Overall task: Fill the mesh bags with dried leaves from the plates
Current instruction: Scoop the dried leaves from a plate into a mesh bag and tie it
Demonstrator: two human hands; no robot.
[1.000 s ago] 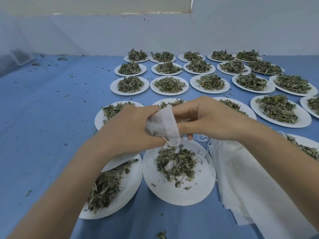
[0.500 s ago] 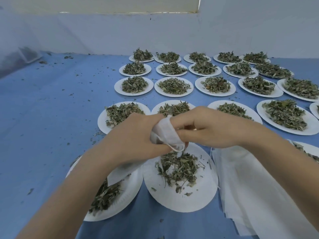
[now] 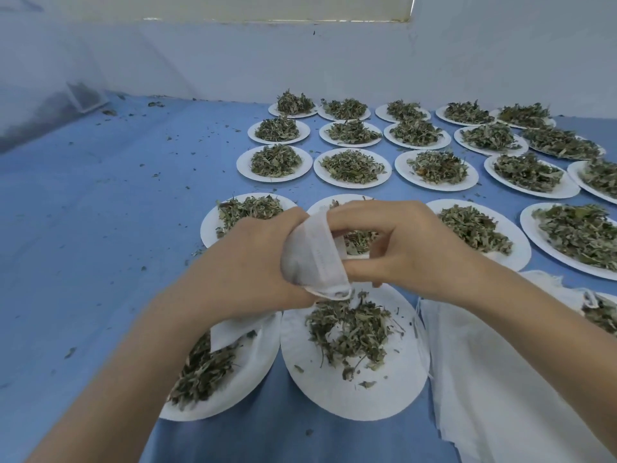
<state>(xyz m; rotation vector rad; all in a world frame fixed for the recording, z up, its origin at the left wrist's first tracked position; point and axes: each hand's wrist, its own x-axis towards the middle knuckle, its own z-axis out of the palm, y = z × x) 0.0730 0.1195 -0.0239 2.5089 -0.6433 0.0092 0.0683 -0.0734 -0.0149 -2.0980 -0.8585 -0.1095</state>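
Item: mesh bag (image 3: pixel 314 253), white, held above the near plate (image 3: pixel 354 392) of dried leaves (image 3: pixel 350 332). I see my left hand (image 3: pixel 247 262) gripping its body, my right hand (image 3: pixel 400 248) pinching its rim. Spare bags (image 3: pixel 494 379) lie right; more filled plates (image 3: pixel 354 167) cover the blue surface (image 3: pixel 100 228).

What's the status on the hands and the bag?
Left hand grips white mesh bag above near plate. Right hand fingers pinch bag's top edge. Leaves left on plate. Nothing in the way.
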